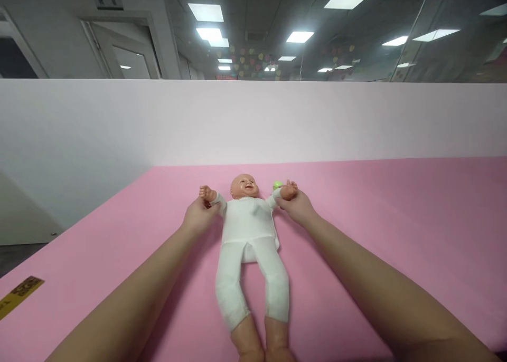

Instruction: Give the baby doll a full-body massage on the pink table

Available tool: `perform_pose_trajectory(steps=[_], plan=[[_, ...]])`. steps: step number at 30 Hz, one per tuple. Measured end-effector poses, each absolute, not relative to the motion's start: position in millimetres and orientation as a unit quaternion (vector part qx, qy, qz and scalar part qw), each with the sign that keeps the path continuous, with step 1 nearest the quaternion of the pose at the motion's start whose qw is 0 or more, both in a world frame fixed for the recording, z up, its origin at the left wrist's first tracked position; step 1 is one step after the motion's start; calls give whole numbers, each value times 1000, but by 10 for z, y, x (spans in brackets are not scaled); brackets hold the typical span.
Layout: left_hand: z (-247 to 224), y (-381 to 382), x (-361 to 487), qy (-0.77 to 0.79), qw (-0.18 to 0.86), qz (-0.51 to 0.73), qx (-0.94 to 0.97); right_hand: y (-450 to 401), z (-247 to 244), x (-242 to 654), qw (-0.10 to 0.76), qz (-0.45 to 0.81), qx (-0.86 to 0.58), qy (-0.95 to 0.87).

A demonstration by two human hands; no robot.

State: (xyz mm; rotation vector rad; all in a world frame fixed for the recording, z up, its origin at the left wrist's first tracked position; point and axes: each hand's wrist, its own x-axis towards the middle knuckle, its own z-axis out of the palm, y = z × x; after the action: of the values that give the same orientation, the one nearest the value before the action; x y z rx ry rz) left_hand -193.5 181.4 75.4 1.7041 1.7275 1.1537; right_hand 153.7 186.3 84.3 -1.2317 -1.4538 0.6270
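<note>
A baby doll [249, 225] in white cloth clothes lies on its back on the pink surface [368, 209], head away from me and feet toward me. Both of its arms are spread out to the sides. My left hand [201, 214] is closed round the doll's forearm on the left side, just below its small plastic hand. On the other side, my right hand [298, 208] grips the doll's other forearm near the wrist. Partly hidden behind that forearm is a small bright green object [277, 184], which looks like a ball.
A white partition [253, 122] rises along the far edge of the pink surface. A yellow strip with a printed code [21, 294] lies at the left edge. Beyond the partition are a door [132, 56] and lit ceiling panels.
</note>
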Motion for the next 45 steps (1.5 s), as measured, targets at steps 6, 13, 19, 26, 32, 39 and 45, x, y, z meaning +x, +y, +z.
perform_pose_trajectory(steps=[6, 13, 19, 26, 32, 39, 45], plan=[[754, 1689, -1653, 584, 44, 312, 748, 1691, 690, 1170, 422, 97, -444, -785], [686, 1653, -1590, 558, -72, 176, 808, 1636, 532, 1178, 293, -49, -399, -868], [719, 1631, -1498, 563, -78, 141, 811, 1649, 555, 1153, 288, -16, -406, -867], [591, 1767, -1733, 629, 87, 338, 694, 1757, 546, 1380, 456, 174, -432, -758], [455, 1983, -2031, 590, 450, 544, 391, 1976, 557, 1616, 577, 369, -500, -530], [435, 2052, -2086, 539, 565, 559, 278, 2164, 436, 1781, 549, 593, -495, -319], [453, 2046, -2022, 531, 559, 579, 265, 2131, 464, 1727, 580, 549, -485, -356]])
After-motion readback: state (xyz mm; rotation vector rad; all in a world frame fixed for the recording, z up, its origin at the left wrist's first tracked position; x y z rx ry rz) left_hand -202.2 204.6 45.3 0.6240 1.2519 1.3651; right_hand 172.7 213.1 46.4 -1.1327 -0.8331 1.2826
